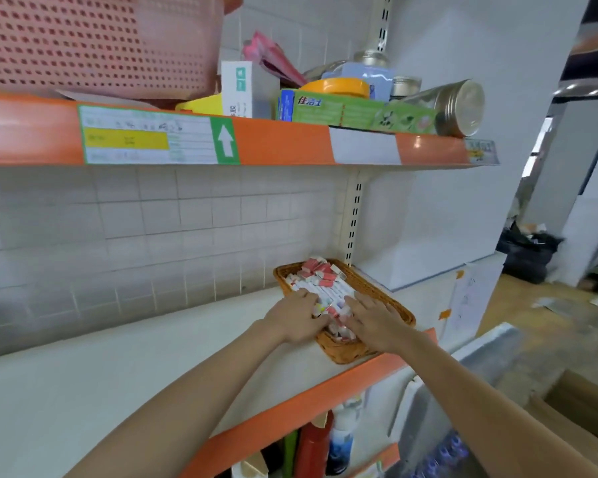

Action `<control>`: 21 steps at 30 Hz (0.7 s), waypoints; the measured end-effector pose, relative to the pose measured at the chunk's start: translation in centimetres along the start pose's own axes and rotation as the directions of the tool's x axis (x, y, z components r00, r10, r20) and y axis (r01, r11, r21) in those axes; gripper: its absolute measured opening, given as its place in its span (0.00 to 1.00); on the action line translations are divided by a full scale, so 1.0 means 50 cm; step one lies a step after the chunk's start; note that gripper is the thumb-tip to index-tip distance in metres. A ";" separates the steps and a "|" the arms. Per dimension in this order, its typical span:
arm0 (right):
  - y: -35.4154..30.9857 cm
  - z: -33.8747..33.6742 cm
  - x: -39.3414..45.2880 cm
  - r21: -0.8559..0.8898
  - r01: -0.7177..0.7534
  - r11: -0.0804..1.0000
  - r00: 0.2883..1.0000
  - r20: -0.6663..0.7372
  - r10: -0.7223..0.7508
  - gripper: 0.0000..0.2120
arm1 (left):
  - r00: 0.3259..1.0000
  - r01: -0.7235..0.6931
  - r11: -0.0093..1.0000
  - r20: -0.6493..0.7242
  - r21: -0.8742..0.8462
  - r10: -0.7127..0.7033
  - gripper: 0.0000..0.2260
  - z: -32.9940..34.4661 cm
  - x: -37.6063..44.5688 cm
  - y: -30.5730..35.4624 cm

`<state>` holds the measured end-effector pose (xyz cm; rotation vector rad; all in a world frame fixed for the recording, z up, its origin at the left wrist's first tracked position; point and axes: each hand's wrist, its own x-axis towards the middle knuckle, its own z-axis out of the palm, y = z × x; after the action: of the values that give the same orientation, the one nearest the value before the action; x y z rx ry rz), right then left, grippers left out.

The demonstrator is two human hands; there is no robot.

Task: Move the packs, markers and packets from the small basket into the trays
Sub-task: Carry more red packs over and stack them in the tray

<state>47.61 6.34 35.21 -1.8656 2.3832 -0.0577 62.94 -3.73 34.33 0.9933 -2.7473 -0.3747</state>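
My two forearms come in from the near edge and meet over the woven tray (pixel 387 298) that sits toward the right end of the white shelf (pixel 83 374), close to its orange front lip. My left hand (pixel 296 319) lies at the tray's left rim with the fingers curled in against the white-and-red packs (pixel 325 288); it looks to be holding the near end of that row, though the fingertips are hidden among them. My right hand (pixel 373 319) rests flat on the packs at the near right, fingers spread and fairly straight, pressing rather than gripping. The packs are already in this tray, heaped along its length, with a loose pile at the far end. I see no small basket here unless the pink perforated basket (pixel 94 43) on the upper shelf is it; I cannot tell. The risk, as I judge it: the tray stands near the shelf front, so a push from either hand could slide it off the lip toward the bottles (pixel 325 443) below. The heap is also high, and pressing it sideways could spill packs over the low rim.
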 end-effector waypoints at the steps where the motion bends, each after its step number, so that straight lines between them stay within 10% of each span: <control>1: 0.012 -0.004 0.013 -0.003 0.017 1.000 1.000 -0.008 -0.017 0.26 | 1.000 0.000 1.000 -0.021 0.007 0.000 0.21 -0.001 0.010 0.007; 21: 0.113 0.010 0.148 0.036 0.127 0.991 0.991 -0.053 -0.125 0.10 | 0.985 0.172 0.972 -0.015 0.159 -0.172 0.11 0.028 0.116 0.065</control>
<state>40.46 0.55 33.68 -2.0175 2.2747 -0.1634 56.25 -4.86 34.56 1.2767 -2.7332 -0.1804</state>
